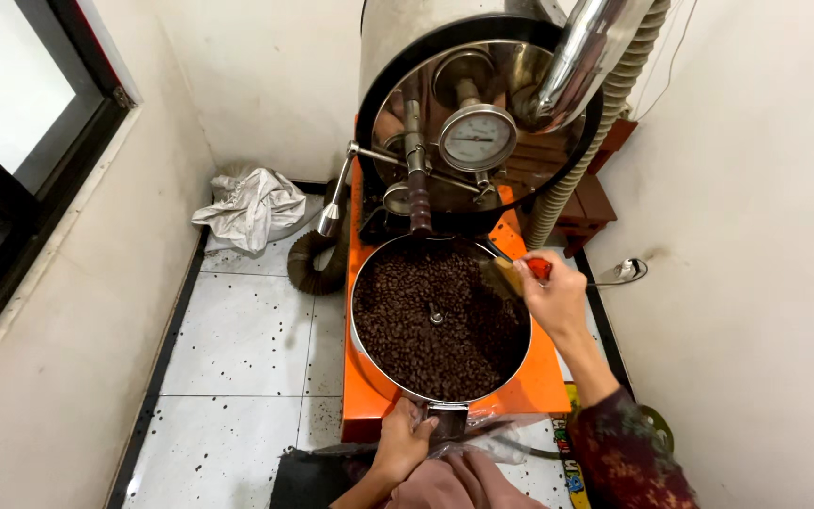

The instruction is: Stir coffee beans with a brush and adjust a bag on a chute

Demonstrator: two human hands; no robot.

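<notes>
Two hands at work, and both are busy. Nearest me, my left hand [405, 441] is curled tight around the metal chute [448, 416] at the front lip of the cooling tray [370, 369], fingers closed on it, with a clear plastic bag [482, 440] bunched just beneath. If that bag sits off the mouth of the chute, I reckon anything coming out goes straight onto the tiled floor [242, 349], which already carries plenty of dark specks. A little further out, my right hand [554, 297] reaches over the tray's right rim, fingers pinched shut on a small brush with a red handle [523, 272], its bristles touching the roasted coffee beans [431, 320] that fill the tray. Push too hard there and beans could hop the rim onto the orange base [529, 386]. The tray may well be hot, so my wrist hanging that low over it is a risk too. Beyond, the drum front [482, 123] with its round dial gauge [478, 138] looms over the tray, and a lever handle [332, 212] juts out left, close enough to knock if I lean in. A crumpled white sack [252, 207] lies in the far corner.
</notes>
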